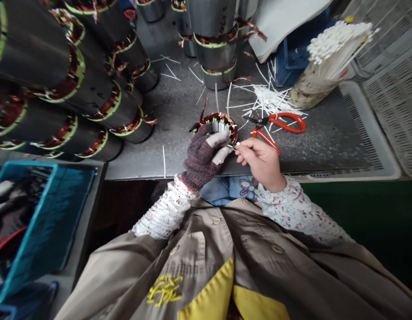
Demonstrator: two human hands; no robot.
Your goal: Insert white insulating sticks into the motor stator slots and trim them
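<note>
- Copper-wound motor coil (220, 122), standing at the near edge of the grey table (179, 115), straight ahead of us.
- Our left hand (202, 155), in a dark knit glove, fingers closed on the motor coil's near rim.
- Our right hand (261, 160), bare, thumb and forefinger pinched together on a small white strip (237, 145) just right of the motor coil.
- Red-handled scissors (286, 126), lying just right of the motor coil; loose strips (272, 102) scattered beyond them.
- Stacked coils (59, 89), far left; tub of strips (332, 44), far right; blue bin (59, 213), near left.
</note>
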